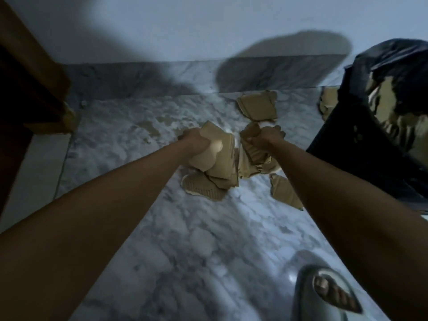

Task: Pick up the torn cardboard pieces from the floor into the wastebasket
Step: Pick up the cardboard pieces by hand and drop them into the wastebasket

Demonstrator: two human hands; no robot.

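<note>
Grey-white marbled floor (143, 228) spreading under me, matching marble skirting (139, 77) running along the pale wall (185, 26), dark wooden furniture (25, 84) standing at my left, bright light pooling mid-floor, rounded shadow (278, 59) falling across the wall.

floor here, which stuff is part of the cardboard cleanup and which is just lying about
Part of the job:
- cardboard held by the left hand
- cardboard held by the right hand
- loose piece near the wall
- ridged piece under the left bundle
- piece by the right forearm
- piece beside the bin
- wastebasket with black liner

Just there:
- wooden furniture
- slipper
</note>
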